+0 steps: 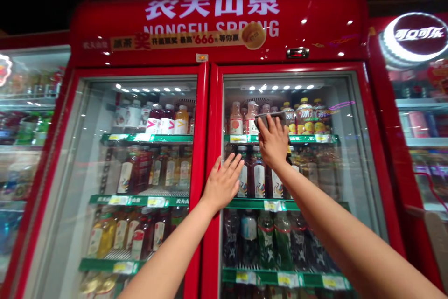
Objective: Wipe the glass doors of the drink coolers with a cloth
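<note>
A red two-door drinks fridge (210, 28) fills the view, its shelves packed with bottles behind glass. My left hand (224, 181) lies flat and open against the right door's glass (336, 182), beside the red centre frame. My right hand (272, 142) is higher up on the same door, its fingers closed on a dark grey cloth (269, 118) pressed to the glass at the level of the top shelf. Both forearms reach up from the bottom of the view.
The left door (105, 173) is closed, with juice and tea bottles on green-edged shelves. Another red fridge with a round lit logo (416, 38) stands to the right. A further lit cooler (24, 140) stands to the left. The surroundings above are dark.
</note>
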The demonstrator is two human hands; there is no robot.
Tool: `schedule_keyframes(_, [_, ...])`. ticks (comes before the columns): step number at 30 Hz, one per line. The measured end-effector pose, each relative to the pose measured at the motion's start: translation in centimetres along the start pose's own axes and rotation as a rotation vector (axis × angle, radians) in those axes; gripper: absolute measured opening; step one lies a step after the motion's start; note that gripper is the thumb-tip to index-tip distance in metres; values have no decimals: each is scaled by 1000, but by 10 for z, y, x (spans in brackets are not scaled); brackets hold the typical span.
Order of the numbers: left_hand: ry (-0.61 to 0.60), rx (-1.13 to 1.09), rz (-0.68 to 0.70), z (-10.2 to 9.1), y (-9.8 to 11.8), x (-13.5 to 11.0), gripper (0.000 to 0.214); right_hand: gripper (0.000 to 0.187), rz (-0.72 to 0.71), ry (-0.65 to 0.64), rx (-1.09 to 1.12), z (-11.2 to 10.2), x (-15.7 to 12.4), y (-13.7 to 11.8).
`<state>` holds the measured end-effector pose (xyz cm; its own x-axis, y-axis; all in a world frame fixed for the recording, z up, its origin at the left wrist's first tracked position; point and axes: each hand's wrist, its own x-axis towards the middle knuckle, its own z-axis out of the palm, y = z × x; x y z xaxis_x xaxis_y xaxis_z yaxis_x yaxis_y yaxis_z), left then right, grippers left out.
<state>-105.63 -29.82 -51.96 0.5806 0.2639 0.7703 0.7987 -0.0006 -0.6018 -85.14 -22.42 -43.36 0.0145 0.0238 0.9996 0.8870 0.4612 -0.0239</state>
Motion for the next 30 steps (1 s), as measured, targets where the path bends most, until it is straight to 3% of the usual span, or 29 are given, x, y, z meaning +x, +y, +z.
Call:
schedule_keyframes(3, [34, -8, -30, 0, -1, -7, 67, 52, -231, -79, 61, -7, -28, -1])
schedule_keyframes(6, [57, -40, -36, 0, -1, -9, 66, 48, -453, -146, 121, -21, -54, 32])
schedule_keyframes(9, [84, -65, -25, 0, -1, -10, 65, 44, -442, -63, 170, -27, -54, 68])
schedule_keyframes(11, [109, -76, -36, 1, -2, -12, 64, 45, -346, 27, 181, -21, -37, 73])
schedule_keyframes(14, [137, -90, -61, 4, -4, -15, 63, 49, -189, 110, 155, -4, -2, 47])
schedule_keyframes(17, [150, -101, -65, 6, -5, -15, 63, 53, -119, 74, 76, 13, 19, -2])
schedule_keyframes(21, [164, -106, -88, 7, -2, -20, 62, 54, -248, -14, 57, 17, -2, -47])
schedule_keyframes(23, [167, -117, -139, 7, 1, -27, 62, 54, -349, -61, 68, 10, -26, -48])
schedule_keyframes(26, [155, -137, -191, 7, 4, -41, 67, 52, -448, -114, 52, -5, -55, -26])
schedule_keyframes(30, [157, -150, -229, 9, 7, -52, 82, 53, -373, -54, 28, -9, -43, 4])
